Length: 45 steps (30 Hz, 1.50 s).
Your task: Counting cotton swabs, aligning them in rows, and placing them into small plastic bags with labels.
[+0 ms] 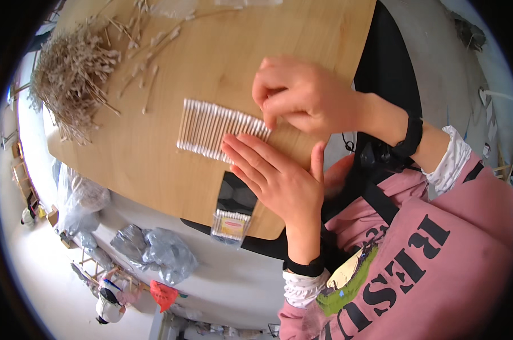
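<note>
A neat row of cotton swabs with white tips and brown sticks lies side by side on the wooden table. My left hand rests with fingers stretched out along the near ends of the swabs at the row's right part. Above it, my right hand has its fingers curled in, one fingertip at the tips at the right end of the row. Whatever it pinches, if anything, is hidden. Below the row, a clear packet of cotton swabs with a yellow label lies by the table edge, beside a flat black piece.
A large heap of loose cotton swabs covers the table's left end, with several strays scattered beside it. Clear plastic lies at the far edge. Plastic bags and a red bag are beyond the table.
</note>
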### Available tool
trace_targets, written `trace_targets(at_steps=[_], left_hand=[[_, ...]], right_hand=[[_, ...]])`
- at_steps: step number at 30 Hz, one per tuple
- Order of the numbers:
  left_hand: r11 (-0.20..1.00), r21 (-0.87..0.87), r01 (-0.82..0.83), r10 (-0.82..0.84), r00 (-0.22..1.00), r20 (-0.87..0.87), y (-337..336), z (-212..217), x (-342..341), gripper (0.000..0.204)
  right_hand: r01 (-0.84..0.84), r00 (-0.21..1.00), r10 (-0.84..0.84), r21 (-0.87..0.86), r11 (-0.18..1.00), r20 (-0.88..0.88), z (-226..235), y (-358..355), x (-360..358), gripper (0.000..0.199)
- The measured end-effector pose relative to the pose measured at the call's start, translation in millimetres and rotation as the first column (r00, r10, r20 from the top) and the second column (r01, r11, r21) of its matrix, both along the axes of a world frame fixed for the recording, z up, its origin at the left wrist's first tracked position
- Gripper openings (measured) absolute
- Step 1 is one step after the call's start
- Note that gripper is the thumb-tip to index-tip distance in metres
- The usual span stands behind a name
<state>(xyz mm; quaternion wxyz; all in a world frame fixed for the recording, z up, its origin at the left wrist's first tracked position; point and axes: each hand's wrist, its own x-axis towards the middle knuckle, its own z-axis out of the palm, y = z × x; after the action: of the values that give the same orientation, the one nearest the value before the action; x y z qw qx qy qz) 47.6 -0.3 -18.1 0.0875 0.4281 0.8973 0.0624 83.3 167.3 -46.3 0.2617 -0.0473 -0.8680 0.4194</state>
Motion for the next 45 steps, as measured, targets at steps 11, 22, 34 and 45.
trace_targets(at_steps=[11,22,34,45], left_hand=[[0.988,0.121,-0.096,0.092,0.995,0.042,2.5,-2.5,2.5,0.103],[0.983,0.165,-0.075,0.059,0.994,0.095,-3.8,-2.2,1.3,0.104],[0.983,0.167,-0.080,0.068,0.995,0.079,0.7,-4.6,1.9,0.104],[0.988,0.133,-0.076,0.067,0.995,0.073,-0.9,-2.1,0.6,0.105]], right_hand=[[-0.125,0.992,0.121,0.078,0.989,0.046,13.8,3.0,-8.9,0.018],[-0.082,0.994,0.080,0.018,0.996,0.079,21.4,-1.5,-11.1,0.016],[-0.023,0.994,0.035,-0.119,0.993,0.101,22.0,1.6,-7.5,0.019],[-0.009,0.997,0.018,-0.117,0.993,0.076,18.8,-1.3,-10.1,0.024]])
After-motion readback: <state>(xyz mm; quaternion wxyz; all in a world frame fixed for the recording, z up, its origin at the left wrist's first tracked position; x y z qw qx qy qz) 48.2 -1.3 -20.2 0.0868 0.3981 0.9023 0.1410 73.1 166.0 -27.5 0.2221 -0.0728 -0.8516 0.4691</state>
